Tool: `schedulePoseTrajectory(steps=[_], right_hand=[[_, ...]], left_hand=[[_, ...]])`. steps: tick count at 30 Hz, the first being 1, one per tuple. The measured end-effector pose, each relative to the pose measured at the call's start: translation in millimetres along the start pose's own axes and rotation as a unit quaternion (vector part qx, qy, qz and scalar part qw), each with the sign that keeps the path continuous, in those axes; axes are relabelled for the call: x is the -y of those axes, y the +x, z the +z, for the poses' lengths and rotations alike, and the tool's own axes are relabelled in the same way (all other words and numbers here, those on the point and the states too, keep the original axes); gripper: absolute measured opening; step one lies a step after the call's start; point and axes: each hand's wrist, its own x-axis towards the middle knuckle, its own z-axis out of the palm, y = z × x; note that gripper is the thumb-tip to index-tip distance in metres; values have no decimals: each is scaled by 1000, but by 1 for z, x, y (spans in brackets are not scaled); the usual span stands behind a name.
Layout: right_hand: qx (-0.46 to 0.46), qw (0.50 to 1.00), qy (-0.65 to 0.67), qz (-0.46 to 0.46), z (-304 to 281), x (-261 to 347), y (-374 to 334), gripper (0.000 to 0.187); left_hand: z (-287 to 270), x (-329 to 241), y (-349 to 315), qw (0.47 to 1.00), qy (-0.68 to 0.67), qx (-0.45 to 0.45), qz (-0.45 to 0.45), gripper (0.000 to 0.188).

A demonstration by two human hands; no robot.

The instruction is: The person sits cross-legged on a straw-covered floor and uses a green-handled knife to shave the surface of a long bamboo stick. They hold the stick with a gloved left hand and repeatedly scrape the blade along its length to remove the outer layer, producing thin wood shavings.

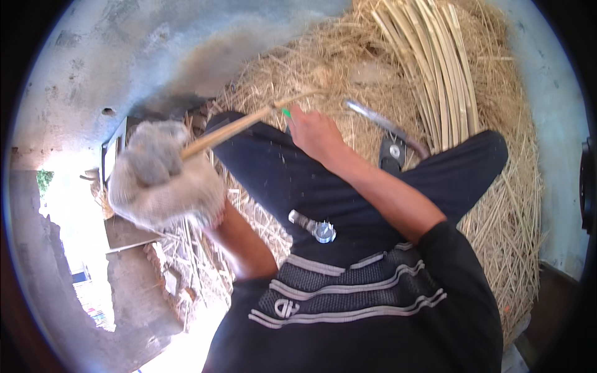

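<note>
My left hand (166, 174), in a thick, pale knitted work glove with a grey palm, is closed around one end of a split bamboo strip (230, 133). The strip slants up to the right, away from the glove, and thins into a curling sliver at its far end. My right hand (316, 133) is bare and closed beside that thin end. From its fingers pokes the green part of a small tool (286, 112); the rest is hidden by the hand, so its kind cannot be made out.
A curved metal blade with a brown handle (388, 128) lies beyond my right forearm, beside a black strapped object (393, 153). Long split bamboo strips (438, 68) lie in a bundle at the far right. A wristwatch (324, 232) rests on my lap. Straw (298, 68) surrounds my crossed legs.
</note>
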Motion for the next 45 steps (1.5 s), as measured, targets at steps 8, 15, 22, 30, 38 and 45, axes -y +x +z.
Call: schedulePoseTrajectory(steps=[8, 15, 22, 30, 38, 45], right_hand=[[184, 920, 322, 126, -30, 2, 8, 27], [-10, 997, -75, 2, -8, -6, -12, 20], [19, 982, -131, -132, -11, -62, 33, 15], [182, 952, 246, 15, -31, -51, 37, 32], [3, 990, 104, -94, -41, -24, 2, 21], [2, 999, 14, -32, -36, -9, -3, 20]], left_hand=[[19, -12, -13, 998, -28, -53, 1, 39], [4, -6, -13, 987, -28, 156, 6, 36], [12, 8, -22, 980, -61, 177, 67, 25], [12, 8, -19, 966, -203, 157, -43, 31], [17, -34, -23, 991, -67, 118, 14, 28], [-11, -6, -45, 994, -60, 90, -15, 8]])
